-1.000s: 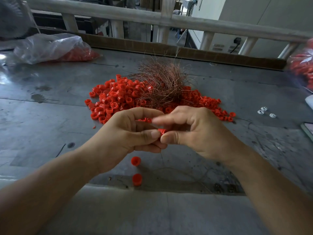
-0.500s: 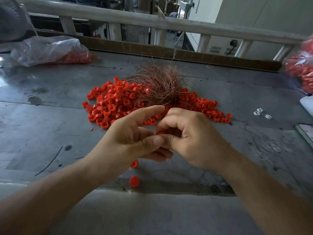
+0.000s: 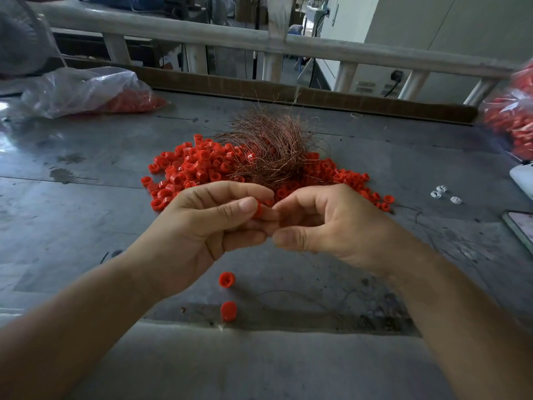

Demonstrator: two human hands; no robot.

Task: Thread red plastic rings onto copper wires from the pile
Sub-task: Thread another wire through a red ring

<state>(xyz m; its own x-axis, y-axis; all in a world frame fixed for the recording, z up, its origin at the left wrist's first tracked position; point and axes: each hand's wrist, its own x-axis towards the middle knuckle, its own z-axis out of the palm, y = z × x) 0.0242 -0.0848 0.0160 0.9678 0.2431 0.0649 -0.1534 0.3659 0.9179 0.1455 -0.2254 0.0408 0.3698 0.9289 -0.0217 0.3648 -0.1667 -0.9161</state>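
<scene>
Just above the table (image 3: 72, 226), in front of the pile (image 3: 196, 168), we have the left hand (image 3: 202, 226) pinching one red ring (image 3: 258, 210) between thumb and fingertips, a narrow hold on its outer wall. Right up against it sits the right hand (image 3: 340, 226), fingers curled, thumb and forefinger set close beside the ring; whether a wire is caught between them we cannot tell, it would be too fine to show. Behind the hands the copper wires (image 3: 274, 151) lie in a bristly tangle on top of the pile. We judge the ring light, stiff and smooth, apt to pop out of a pinch, so we hold it by the sides and leave the hole facing the other hand. The wire we reckon springy, thin and easily kinked, best taken close to its tip, where it won't bow away. Two loose rings (image 3: 227, 279) lie on the table nearer to us, below the hands, well apart from the pile.
</scene>
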